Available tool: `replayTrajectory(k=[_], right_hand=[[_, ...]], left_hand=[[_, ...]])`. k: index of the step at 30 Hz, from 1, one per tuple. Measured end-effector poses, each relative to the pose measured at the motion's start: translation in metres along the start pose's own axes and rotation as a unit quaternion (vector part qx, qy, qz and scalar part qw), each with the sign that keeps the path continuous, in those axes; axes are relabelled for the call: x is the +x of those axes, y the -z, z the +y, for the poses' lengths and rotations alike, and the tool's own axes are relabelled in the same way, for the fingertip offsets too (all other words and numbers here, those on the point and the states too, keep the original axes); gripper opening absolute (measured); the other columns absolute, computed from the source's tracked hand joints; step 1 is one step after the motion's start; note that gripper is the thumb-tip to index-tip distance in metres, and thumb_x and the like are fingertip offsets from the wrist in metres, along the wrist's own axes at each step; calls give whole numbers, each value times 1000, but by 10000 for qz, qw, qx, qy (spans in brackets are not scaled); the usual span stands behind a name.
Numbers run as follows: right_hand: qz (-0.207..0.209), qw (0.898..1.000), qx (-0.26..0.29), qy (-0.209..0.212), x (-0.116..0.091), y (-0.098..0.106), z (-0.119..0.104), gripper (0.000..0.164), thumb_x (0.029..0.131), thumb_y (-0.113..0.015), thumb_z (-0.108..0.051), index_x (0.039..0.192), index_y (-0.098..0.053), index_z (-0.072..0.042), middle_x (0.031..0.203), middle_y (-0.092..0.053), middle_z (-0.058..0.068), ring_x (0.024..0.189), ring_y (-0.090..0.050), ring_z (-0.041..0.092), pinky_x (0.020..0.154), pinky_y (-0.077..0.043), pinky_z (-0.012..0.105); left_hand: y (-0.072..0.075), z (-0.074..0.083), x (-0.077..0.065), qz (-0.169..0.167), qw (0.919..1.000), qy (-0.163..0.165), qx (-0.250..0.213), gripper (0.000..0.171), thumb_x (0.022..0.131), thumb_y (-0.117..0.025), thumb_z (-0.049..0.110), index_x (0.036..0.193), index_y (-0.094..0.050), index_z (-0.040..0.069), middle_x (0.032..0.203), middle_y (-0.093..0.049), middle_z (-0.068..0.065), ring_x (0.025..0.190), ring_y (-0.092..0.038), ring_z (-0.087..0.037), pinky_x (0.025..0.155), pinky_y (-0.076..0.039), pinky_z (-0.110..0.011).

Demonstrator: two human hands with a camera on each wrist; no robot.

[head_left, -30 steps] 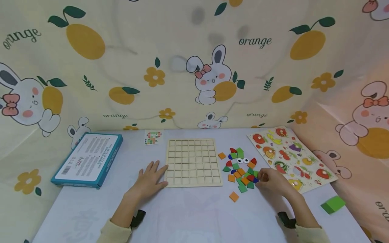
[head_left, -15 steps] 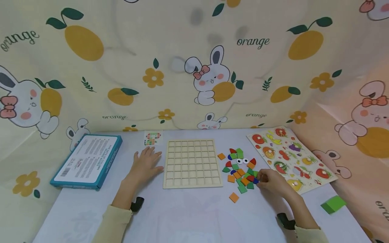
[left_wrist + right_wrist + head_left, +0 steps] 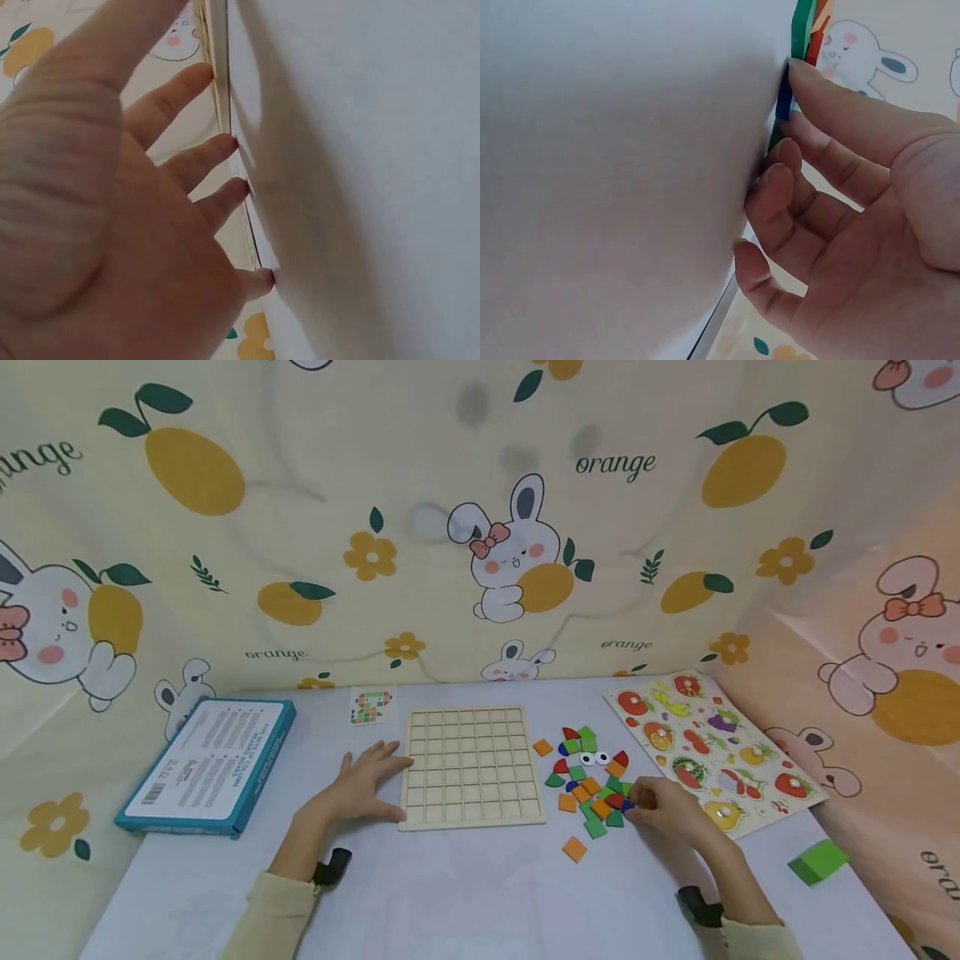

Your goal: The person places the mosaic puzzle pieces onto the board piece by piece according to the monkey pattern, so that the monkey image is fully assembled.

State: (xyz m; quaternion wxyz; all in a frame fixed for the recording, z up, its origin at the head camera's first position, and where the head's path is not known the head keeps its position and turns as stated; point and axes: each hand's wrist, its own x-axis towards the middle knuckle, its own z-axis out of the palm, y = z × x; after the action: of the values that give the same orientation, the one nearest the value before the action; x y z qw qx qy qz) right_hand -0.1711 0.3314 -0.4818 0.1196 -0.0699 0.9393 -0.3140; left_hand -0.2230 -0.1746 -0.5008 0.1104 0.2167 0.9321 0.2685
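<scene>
My left hand (image 3: pixel 358 787) lies with spread fingers at the left edge of a pale wooden grid board (image 3: pixel 472 768). Its index fingertip and thumb touch or nearly touch that edge; in the left wrist view the fingertips (image 3: pixel 225 142) meet the white tabletop. To the board's right is a loose pile of flat coloured tiles (image 3: pixel 592 789) in orange, green, red and blue. At the pile's right side, my right hand (image 3: pixel 670 810) pinches a blue tile (image 3: pixel 784 94) between thumb and index finger, the other fingers curled. The tile still sits low among its neighbours.
A small pattern card (image 3: pixel 371 706) lies behind the board. At the left is a teal-edged box (image 3: pixel 206 764). A fruit puzzle board (image 3: pixel 716 747) lies behind the right hand, and a green block (image 3: pixel 818 862) sits near the right table edge. A printed cloth (image 3: pixel 420 460) hangs behind.
My left hand slid away along the board's left side, off the edge, then came back nearer to it. My right hand has stayed at the pile. The head view shifted slightly.
</scene>
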Motion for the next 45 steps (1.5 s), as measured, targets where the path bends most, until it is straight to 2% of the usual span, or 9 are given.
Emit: replayTrajectory(k=[9,14,18,22,24,29,35,41,45], right_hand=[[-234,9994,182,198,-1,4,-2,15,86,-77,-10,88,-63,-7,79,-57,-1,78,-52,18,65,-45,24],[295,9981,271,472,-1,15,-13,14,85,-77,-4,85,-63,-6,80,-59,3,77,-53,20,63,-47,24],[774,9875,1068,859,15,17,-27,8,88,-73,-1,93,-67,-1,89,-68,11,77,-61,24,69,-54,23],[643,9736,1825,1209,40,11,-40,19,94,-67,-4,109,-68,7,100,-70,24,79,-64,30,71,-57,26],[511,9720,1927,1244,57,5,-45,24,97,-64,-7,116,-67,8,105,-69,27,80,-63,35,68,-57,28],[394,9735,1967,1100,103,-16,-66,24,95,-66,-5,114,-65,9,92,-69,20,77,-62,40,63,-56,34],[269,9812,1551,1116,142,-36,-92,7,90,-71,-1,92,-66,4,72,-64,7,63,-60,22,55,-51,27],[320,9884,1255,798,154,-50,-104,4,89,-71,1,89,-72,5,67,-65,8,54,-58,14,47,-46,24],[501,9936,754,671,152,-56,-111,5,86,-76,-3,84,-73,0,66,-63,4,58,-55,14,53,-45,25]], left_hand=[[-4,-1,1,10,10000,77,29,95,64,-87,57,144,-53,19,162,-27,-15,150,-12,-41,108,2,-77],[-5,0,0,-24,9999,100,25,95,65,-88,55,145,-52,18,162,-26,-15,150,-12,-42,108,2,-78],[-4,1,-3,9,9999,125,32,94,66,-88,54,145,-52,18,162,-26,-16,150,-12,-42,108,3,-77],[-5,0,-4,15,9999,119,-12,94,67,-87,54,145,-51,18,163,-25,-15,150,-11,-42,108,4,-77],[-5,0,-4,11,9999,101,-83,94,67,-87,53,145,-51,18,163,-25,-15,150,-10,-42,108,5,-76],[-5,0,-3,-42,9998,120,-166,94,67,-87,53,146,-50,18,163,-23,-16,150,-9,-42,109,7,-76],[-4,-3,-2,-60,9996,250,-110,96,66,-87,54,147,-49,19,164,-22,-13,151,-7,-40,110,8,-74],[-5,-4,0,-65,9996,217,-141,96,66,-87,56,146,-49,20,164,-21,-13,151,-6,-39,109,9,-74],[-6,-4,0,-76,9996,196,-209,95,66,-87,55,146,-50,20,164,-21,-13,151,-6,-40,109,10,-74]])
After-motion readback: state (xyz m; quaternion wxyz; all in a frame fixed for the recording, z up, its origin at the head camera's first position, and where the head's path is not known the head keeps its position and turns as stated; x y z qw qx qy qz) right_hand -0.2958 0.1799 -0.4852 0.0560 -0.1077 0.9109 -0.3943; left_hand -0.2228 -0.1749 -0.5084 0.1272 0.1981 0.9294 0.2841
